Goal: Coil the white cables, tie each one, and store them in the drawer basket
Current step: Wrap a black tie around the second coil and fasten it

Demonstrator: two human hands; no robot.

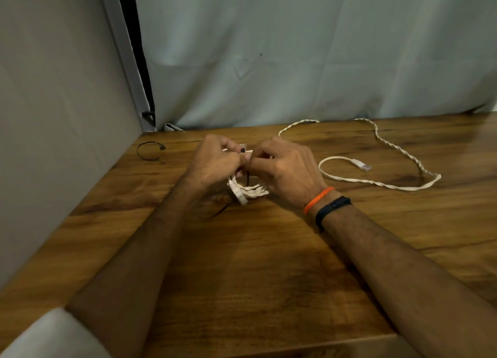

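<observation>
- Gripping a coiled white cable (pixel 251 191) between them, the left hand (pixel 215 164) and the right hand (pixel 285 169) meet over the wooden table (pixel 269 263), fingers curled around the bundle.
- Pinched at the top of the grip is a thin black tie (pixel 248 179); its head shows at the left fingertips and its tail hangs down between the two hands across the coil.
- Below the left hand, a clear plug (pixel 239 195) of the coiled cable sticks out toward the table.
- Right of the grip, well apart from the right hand, a second white cable (pixel 398 153) lies loose on the table in open loops, its plug (pixel 361 165) resting inside one loop.
- Left of the grip, near the table's far corner, a spare black tie (pixel 149 152) lies curved.
- Just below the grip, another dark tie (pixel 215 214) lies on the wood.
- On the right wrist sit an orange thread (pixel 318 199) and a black band (pixel 332 208).
- No writing, brand or label can be read anywhere.
</observation>
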